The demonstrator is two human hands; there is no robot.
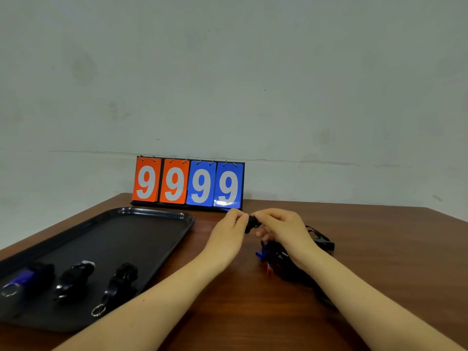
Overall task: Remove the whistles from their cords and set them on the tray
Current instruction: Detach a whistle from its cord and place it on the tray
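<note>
Closest in, three whistles already down at the near end of the black tray: one w/ blue on the left, a black one mid, another black one w/ a metal split ring on the right. Just past the right forearm, a dark heap of cords on the brown counter, bits of blue and red showing, so prob more whistles in there, can't count 'em. Further out, both hands meet above the counter: left hand and right hand, fingers of each pinched onto one small black whistle between them. Looks like light, hard plastic, smooth, could slip; best held by the body w/ one hand while the other works the ring or clip. Cord's limp, tangles easy. Back by the wall, a flip scoreboard reads 9 9 9 9.
</note>
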